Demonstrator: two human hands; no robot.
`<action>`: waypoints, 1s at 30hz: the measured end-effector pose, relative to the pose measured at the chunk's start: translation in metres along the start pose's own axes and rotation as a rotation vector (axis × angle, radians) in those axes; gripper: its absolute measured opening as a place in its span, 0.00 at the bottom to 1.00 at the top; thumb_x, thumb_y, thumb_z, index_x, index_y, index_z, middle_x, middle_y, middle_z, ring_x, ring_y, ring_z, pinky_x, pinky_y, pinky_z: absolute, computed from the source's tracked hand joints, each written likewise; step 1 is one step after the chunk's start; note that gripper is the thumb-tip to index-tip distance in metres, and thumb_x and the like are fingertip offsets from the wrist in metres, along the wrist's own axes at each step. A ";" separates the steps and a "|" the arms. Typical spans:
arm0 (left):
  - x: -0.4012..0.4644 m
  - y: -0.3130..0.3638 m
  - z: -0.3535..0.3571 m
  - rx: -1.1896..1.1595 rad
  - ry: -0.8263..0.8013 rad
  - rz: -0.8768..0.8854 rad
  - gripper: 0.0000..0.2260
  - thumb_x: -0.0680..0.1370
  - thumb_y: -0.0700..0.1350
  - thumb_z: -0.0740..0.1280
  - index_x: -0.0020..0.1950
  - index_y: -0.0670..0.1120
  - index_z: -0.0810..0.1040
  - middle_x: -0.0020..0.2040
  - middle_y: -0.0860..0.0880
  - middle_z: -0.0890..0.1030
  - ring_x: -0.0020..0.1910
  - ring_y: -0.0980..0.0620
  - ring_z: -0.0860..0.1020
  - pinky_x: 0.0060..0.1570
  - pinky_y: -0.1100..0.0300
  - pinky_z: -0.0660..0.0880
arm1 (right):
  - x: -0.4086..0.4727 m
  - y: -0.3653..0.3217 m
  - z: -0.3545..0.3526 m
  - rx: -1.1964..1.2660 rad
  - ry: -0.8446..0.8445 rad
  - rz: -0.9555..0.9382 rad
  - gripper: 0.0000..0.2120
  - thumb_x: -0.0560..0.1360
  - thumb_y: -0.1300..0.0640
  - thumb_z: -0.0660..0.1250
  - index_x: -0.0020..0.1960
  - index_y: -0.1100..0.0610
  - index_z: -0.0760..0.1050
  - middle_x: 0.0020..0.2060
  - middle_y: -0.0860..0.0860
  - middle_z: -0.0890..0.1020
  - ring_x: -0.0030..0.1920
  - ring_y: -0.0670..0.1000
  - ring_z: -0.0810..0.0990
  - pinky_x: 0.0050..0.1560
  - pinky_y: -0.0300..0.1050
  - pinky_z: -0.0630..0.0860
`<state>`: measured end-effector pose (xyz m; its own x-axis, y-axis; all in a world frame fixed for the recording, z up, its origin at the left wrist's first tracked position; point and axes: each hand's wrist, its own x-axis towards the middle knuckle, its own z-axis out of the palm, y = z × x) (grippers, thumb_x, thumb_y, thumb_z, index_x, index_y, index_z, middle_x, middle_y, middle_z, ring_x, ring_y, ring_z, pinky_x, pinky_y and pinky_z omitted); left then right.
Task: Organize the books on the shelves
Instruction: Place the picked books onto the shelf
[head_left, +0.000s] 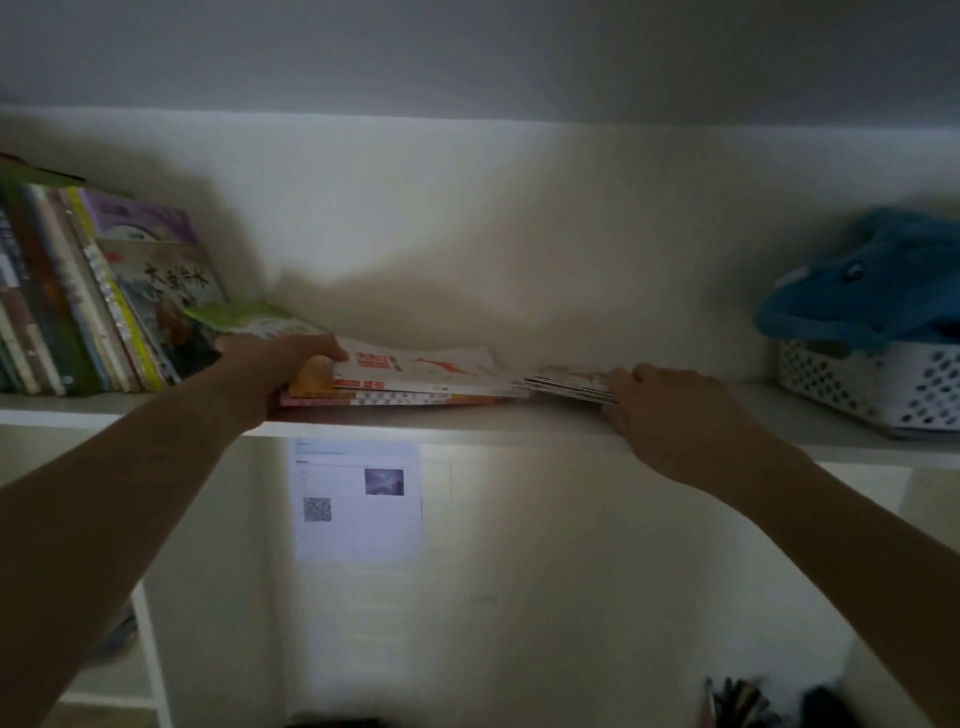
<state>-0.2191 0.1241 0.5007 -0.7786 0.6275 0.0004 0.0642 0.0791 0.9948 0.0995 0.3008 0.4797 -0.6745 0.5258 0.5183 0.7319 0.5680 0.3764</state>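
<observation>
White shelf (467, 428) carries the whole job, and it looks roughly half done. At its left end a row of books (78, 296) already stands, leaning. Mid-shelf, a flat stack of books (415, 382) still waits to be stood up; the left hand (270, 364) grips its left end, thumb on top. Just right of the stack, the right hand (670, 410) pinches a thin bundle of booklets (571, 387), also lying flat.

White shelf (467, 428); blue plush shark (862, 275); white perforated basket (872, 384); red-and-white top book (415, 369).
</observation>
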 end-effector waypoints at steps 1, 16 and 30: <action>-0.002 0.000 0.001 -0.006 0.024 0.010 0.21 0.75 0.40 0.75 0.64 0.40 0.71 0.39 0.41 0.85 0.23 0.52 0.82 0.19 0.63 0.75 | 0.000 -0.001 -0.005 0.060 -0.075 0.038 0.26 0.82 0.35 0.50 0.71 0.50 0.68 0.58 0.53 0.78 0.55 0.56 0.80 0.51 0.48 0.75; -0.012 0.034 -0.048 -0.224 0.169 0.428 0.31 0.72 0.39 0.77 0.67 0.47 0.62 0.51 0.42 0.81 0.41 0.43 0.86 0.39 0.39 0.84 | 0.079 -0.191 -0.029 0.471 0.501 -0.187 0.24 0.80 0.39 0.52 0.63 0.51 0.76 0.44 0.49 0.82 0.35 0.51 0.78 0.29 0.40 0.73; 0.030 -0.007 -0.066 0.123 0.025 0.707 0.13 0.83 0.61 0.60 0.67 0.61 0.71 0.53 0.51 0.86 0.50 0.49 0.86 0.54 0.37 0.81 | 0.153 -0.282 -0.082 1.256 0.386 0.222 0.13 0.84 0.43 0.56 0.58 0.52 0.69 0.43 0.47 0.77 0.39 0.50 0.75 0.36 0.44 0.66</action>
<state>-0.2840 0.0914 0.5007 -0.5382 0.5431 0.6446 0.6275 -0.2524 0.7366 -0.2023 0.1694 0.5156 -0.3304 0.5889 0.7376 0.0959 0.7984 -0.5945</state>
